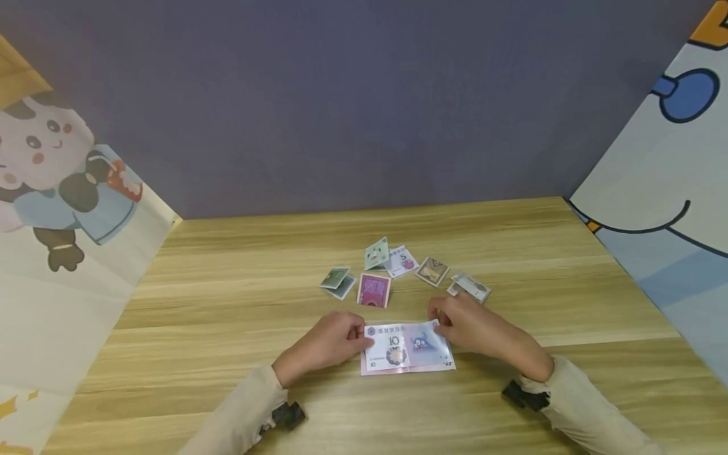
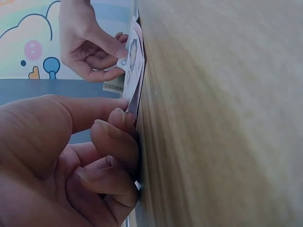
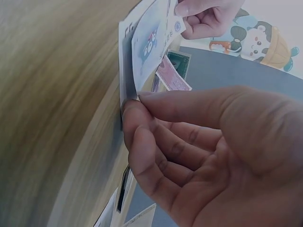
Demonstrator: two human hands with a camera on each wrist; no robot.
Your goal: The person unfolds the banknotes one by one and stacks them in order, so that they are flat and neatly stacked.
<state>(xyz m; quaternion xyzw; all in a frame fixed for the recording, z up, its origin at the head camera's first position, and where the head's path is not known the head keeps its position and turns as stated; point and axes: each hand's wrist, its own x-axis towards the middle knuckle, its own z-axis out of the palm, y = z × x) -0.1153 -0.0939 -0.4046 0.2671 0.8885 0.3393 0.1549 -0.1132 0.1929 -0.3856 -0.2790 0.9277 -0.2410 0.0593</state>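
A play banknote printed 10 (image 1: 388,349) lies unfolded over a pinkish banknote (image 1: 387,373), whose lower edge shows beneath it. My left hand (image 1: 332,339) pinches the upper left part of the 10 note between thumb and finger. At the upper right corner my right hand (image 1: 471,321) pinches the same note. In the right wrist view the top note (image 3: 150,42) curves up at my right fingertips, a gap separating it from the note below. The left wrist view shows both notes nearly edge-on above the table.
Beyond the hands lie folded notes: a dark green one (image 1: 335,278), a magenta one (image 1: 374,291), a light green one (image 1: 376,254), a purple 5 note (image 1: 402,261), a brown one (image 1: 433,271) and a grey one (image 1: 472,286). A dark panel (image 1: 364,114) stands behind the wooden table (image 1: 227,328).
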